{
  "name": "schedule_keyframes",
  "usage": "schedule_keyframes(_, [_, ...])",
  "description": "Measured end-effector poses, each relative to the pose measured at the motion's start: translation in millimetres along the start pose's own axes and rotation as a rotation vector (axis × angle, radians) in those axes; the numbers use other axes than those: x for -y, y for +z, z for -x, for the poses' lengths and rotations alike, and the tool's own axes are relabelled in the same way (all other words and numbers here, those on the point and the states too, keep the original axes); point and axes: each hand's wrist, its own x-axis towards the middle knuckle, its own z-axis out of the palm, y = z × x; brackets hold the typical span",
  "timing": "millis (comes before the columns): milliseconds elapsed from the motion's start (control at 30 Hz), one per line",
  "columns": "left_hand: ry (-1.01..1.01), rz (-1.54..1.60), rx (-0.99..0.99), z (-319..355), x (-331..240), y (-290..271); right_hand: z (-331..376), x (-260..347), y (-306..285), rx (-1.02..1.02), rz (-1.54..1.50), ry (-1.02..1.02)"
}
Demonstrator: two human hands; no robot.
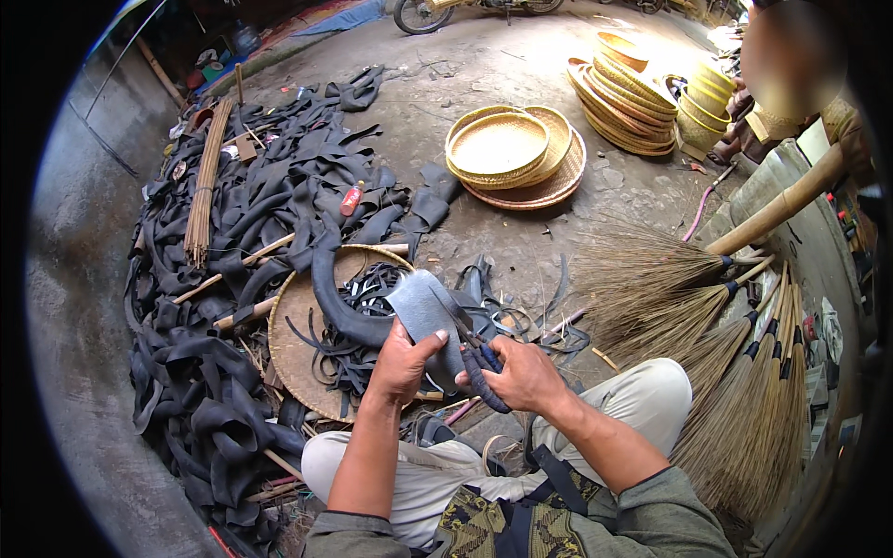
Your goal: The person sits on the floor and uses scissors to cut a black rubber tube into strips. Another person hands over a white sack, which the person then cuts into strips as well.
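My left hand [402,361] grips a flattened grey piece of rubber inner tube [423,307], held upright in front of me. My right hand [523,374] holds scissors [476,358] with dark wrapped handles, their blades against the tube's right edge. The tube curves away as a black loop [333,298] into a round woven tray [299,349] holding several cut rubber strips [358,358]. I sit with pale trousers, knees to either side.
A heap of black inner tubes [233,232] fills the left, with bamboo sticks [202,181] and a red bottle [352,198]. Stacked woven trays [512,153] and baskets [642,93] lie ahead. Several brooms [735,372] lie right. Another person [791,56] sits far right.
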Motion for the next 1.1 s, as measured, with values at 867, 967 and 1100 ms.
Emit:
schedule_keyframes(867, [0.019, 0.14, 0.042, 2.6, 2.5, 5.3, -2.1, -2.3, 8.4, -0.1, 0.052, -0.139])
schedule_keyframes(967, [0.013, 0.095, 0.043, 3.1, 5.7, 9.4, -2.1, -4.8, 7.1, -0.098, 0.051, -0.093])
schedule_keyframes(1100, [-0.03, 0.269, 0.007, -3.4, -2.3, 5.2, 2.1, -1.1, 3.3, -0.018, 0.086, -0.01])
